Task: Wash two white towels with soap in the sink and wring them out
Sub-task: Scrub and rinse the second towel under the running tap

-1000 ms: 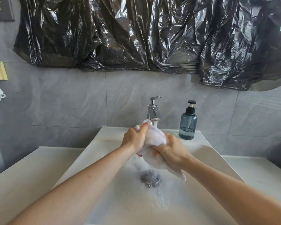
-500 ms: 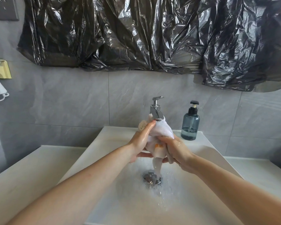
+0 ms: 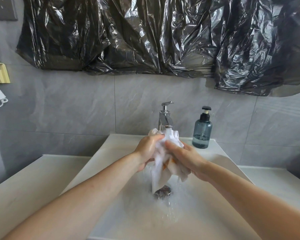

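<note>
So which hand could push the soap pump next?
Probably the right hand. The soap bottle stands on the sink rim at the right, just beyond that hand. The left hand is on the far side of the towel, and both hands grip it now.

soap bottle (image 3: 202,131) stands right of faucet (image 3: 165,116), behind sink (image 3: 111,213).

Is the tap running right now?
Yes, on: a stream falls from the faucet onto the white towel, and drips splash around the drain.
</note>
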A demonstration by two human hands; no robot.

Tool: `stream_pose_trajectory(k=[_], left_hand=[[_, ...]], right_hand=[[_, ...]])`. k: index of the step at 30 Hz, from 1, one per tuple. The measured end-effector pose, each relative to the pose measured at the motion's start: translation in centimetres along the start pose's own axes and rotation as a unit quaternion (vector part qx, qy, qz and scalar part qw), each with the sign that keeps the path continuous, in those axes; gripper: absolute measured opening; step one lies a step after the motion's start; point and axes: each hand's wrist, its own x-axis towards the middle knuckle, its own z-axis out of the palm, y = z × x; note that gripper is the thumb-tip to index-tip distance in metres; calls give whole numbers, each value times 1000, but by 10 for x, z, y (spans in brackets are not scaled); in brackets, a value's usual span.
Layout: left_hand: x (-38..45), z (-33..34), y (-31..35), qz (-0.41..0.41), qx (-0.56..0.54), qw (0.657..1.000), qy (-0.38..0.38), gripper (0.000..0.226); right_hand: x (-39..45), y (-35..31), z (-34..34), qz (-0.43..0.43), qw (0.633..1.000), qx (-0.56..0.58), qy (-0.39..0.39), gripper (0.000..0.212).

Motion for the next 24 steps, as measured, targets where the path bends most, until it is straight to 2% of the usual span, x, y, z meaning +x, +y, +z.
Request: stream_pose_trajectory(k=[1,3,5,8,11,15,20,22,24], left_hand=[[0,-3,4,-5,-15,1000,-4,15],[-1,-6,8,-9,-42,999,-7,22],[-2,-8,7,5,-33,999,-11,19],[1,-8,0,62,17,998,0,32],[6,-10,-4,99,53,993,26,31],[8,-17,-8,83,161,980,78,33],[10,-15,-10,47,183,979,82,90],[12,-15,-13,45,185,979,69,109],[14,-16,-13,52,177,982,51,115]], right_hand=[[2,3,1,-2,1000,6,5,53],[5,7,1,15,999,50,15,53],[6,8,-1,45,994,98,9,50],[5,7,-4,83,986,143,-31,50],[0,0,-5,89,978,183,-52,50],[-10,-9,-10,74,972,191,-116,65],[-16,-10,-3,68,978,144,-133,61],[-18,-11,-3,76,977,142,-137,46],[-18,-14,-5,85,978,138,-131,29]])
